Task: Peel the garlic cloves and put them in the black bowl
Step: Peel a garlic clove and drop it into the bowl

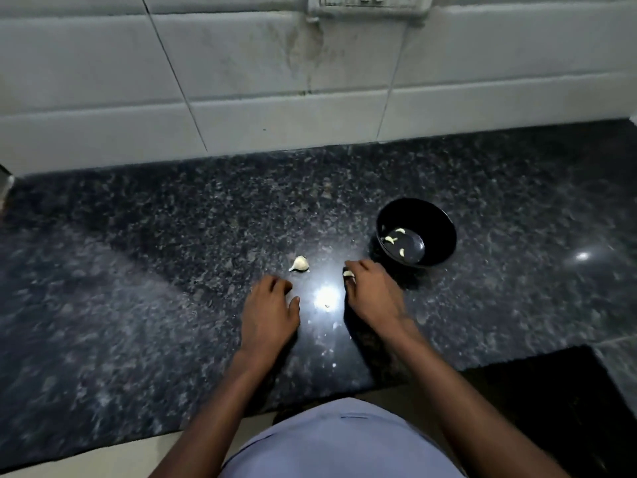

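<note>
Black bowl (444, 232): stands just beyond and to the outer side of the right hand (374, 294); holds three pale peeled cloves (396, 240) on its floor. Counted as done.

Clove in hand (349, 273): one small pale piece pinched at the right hand's fingertips, near the bowl's rim but not over it. Whether fully skinned cannot be told. Judged the next to go in.

Garlic piece (299, 264): lies on the dark stone counter (138, 270) just ahead of the left hand (270, 313), between the two hands, untouched, skin and tail seemingly on. Judged still to be peeled.

Left hand: palm down, fingers loosely curled, holding nothing.

Skin scraps (327, 306): few white flecks between the hands.

Progress: partly done; at least two pieces left.
</note>
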